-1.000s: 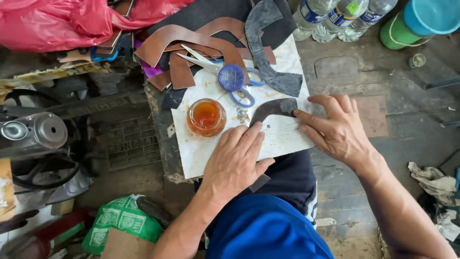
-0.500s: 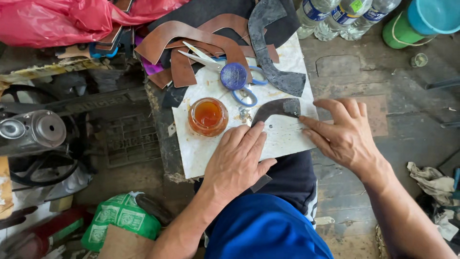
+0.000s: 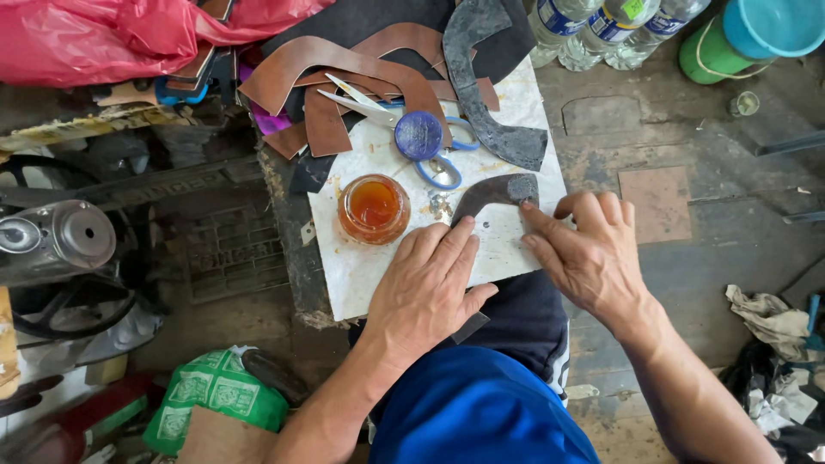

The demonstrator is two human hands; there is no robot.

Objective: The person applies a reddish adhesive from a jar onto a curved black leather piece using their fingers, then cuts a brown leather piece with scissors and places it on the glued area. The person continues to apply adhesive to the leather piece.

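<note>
My left hand [image 3: 427, 285] lies flat, palm down, on a curved dark leather strip [image 3: 496, 191] that rests on a white marble slab [image 3: 361, 271]. The strip's lower end pokes out under my palm at the slab's near edge. My right hand [image 3: 587, 252] presses its fingertips on the strip's upper end, fingers spread. An open jar of amber glue [image 3: 374, 207] stands just left of my left fingers. Its blue lid [image 3: 418, 135] lies on blue-handled scissors [image 3: 437, 163] farther back.
Brown leather pieces [image 3: 322, 73] and a grey curved piece [image 3: 485, 103] lie at the slab's far end. A pink bag [image 3: 103, 34], plastic bottles [image 3: 601, 26], a green and blue bucket [image 3: 748, 34], a sewing machine [image 3: 60, 241] and a green sack [image 3: 215, 395] surround it.
Both hands have shifted slightly along the dark strip, the right hand's fingertips pressing nearer its upper end. Otherwise nothing has moved.
</note>
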